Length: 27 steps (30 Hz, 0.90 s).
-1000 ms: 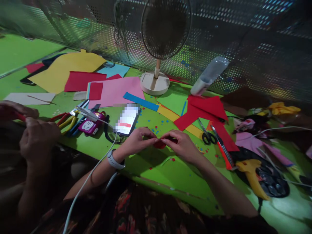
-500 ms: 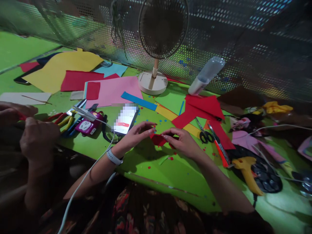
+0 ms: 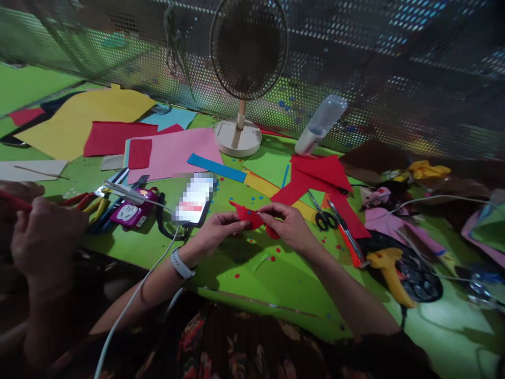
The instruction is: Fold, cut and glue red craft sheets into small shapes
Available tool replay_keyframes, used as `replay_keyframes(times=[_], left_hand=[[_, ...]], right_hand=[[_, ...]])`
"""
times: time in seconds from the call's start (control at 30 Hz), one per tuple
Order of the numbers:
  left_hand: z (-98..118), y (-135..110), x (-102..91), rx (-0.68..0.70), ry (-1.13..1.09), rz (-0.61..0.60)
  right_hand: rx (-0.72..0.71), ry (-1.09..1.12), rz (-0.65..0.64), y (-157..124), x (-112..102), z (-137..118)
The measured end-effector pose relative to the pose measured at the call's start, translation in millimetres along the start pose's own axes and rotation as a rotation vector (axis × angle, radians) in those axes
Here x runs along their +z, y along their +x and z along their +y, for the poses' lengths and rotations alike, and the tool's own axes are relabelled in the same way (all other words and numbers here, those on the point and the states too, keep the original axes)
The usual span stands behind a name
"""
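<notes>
A small piece of red felt-like sheet (image 3: 248, 215) is held up between my two hands over the green table. My left hand (image 3: 216, 227), with a pale band on its wrist, pinches the piece's left side between thumb and fingers. At its right side my right hand (image 3: 284, 221) grips it with thumb and forefinger, and part of the red hangs below those fingertips. Tiny red and blue scraps and a thin green strip (image 3: 260, 261) lie on the table under and around my hands. Black-handled scissors (image 3: 324, 218) rest just right of my right hand.
Left of my hands lie a lit phone (image 3: 194, 199), a purple socket block (image 3: 132, 210) and pliers. A fan (image 3: 238, 138) and a tilted bottle (image 3: 320, 126) stand behind. On the right are a craft knife (image 3: 347, 237) and a yellow glue gun (image 3: 390, 273). Another person's hands (image 3: 43, 237) work at far left.
My left fingers, spread over the red piece before, now pinch its left side. The piece is turned, with a pointed corner showing upward. The whole view has shifted slightly.
</notes>
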<state>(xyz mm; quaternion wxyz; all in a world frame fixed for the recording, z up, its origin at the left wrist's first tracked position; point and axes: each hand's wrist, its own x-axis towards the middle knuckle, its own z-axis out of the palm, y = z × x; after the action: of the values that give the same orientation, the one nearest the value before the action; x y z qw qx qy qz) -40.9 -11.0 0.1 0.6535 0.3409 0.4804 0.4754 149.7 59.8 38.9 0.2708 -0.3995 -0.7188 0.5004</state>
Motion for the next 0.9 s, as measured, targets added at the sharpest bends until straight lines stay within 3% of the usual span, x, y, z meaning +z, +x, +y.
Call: replay_keyframes(times=[0.13,0.3,0.43,0.57,0.67,0.77,0.83,0.9], left_hand=[[0,-1,-0.6,-0.062,-0.039,0.057],[6,-13,-7.0,-0.101,-0.082,0.124],[5,-23,-13.7,-0.173,-0.063,0.103],[1,-26,-17.4,-0.201,-0.054,0.11],[-1,-26,-17.6,-0.187,-0.063,0.117],[-1,-25,-17.5,-0.188,-0.088,0.12],[-2,-24,-17.9,-0.183,-0.105,0.133],[-2,-25,-18.2,-0.175,-0.123,0.16]], right_hand=[[-0.012,-0.061,0.0,2,-1,2],[0.02,-0.268,0.073,-12,-26,7],[-0.047,-0.506,0.154,-56,-55,16],[-0.081,-0.794,0.402,-120,-94,42],[-0.014,-1.066,0.66,-168,-134,75],[0.224,-1.258,0.629,-206,-166,112],[0.428,-1.263,0.528,-221,-174,133],[0.525,-1.242,0.492,-227,-174,145]])
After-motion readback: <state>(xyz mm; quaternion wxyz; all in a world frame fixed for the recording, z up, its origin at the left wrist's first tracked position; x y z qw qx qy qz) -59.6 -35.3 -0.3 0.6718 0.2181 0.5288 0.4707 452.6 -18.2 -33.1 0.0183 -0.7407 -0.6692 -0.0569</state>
